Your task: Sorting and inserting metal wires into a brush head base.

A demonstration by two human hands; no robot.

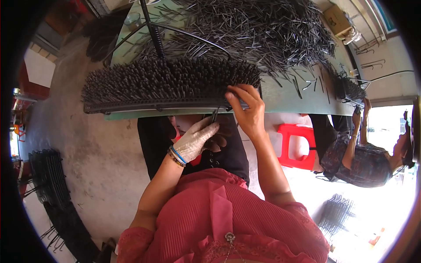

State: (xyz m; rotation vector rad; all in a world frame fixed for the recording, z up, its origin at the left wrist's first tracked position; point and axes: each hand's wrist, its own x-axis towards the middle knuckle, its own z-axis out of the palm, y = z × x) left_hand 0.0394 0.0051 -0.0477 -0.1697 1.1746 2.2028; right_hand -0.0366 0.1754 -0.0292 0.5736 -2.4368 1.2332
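- At the near edge of the green table, right before the person, sits a long dark rack. It is packed with thin sticks that poke up like a brush.
- The left hand wears a pale glove with dark fingertips. It is just below the rack and pinches a few small dark bits that point up. Their exact shape is too small to tell.
- The right hand is bare. Its thumb and fingers are bent at the right part of the rack, by the front edge. You cannot tell if they hold a stick or only touch the rack.
- A black rod with a coil stands up behind the rack.
- A big messy pile of loose dark sticks lies on the table past the rack.
- A clear cup is at the far left of the table.
- A red stool stands on the floor to the right.
- Another person in a dark patterned shirt is farther right, with both hands by a smaller rack.
- More dark racks are on the floor at the left.
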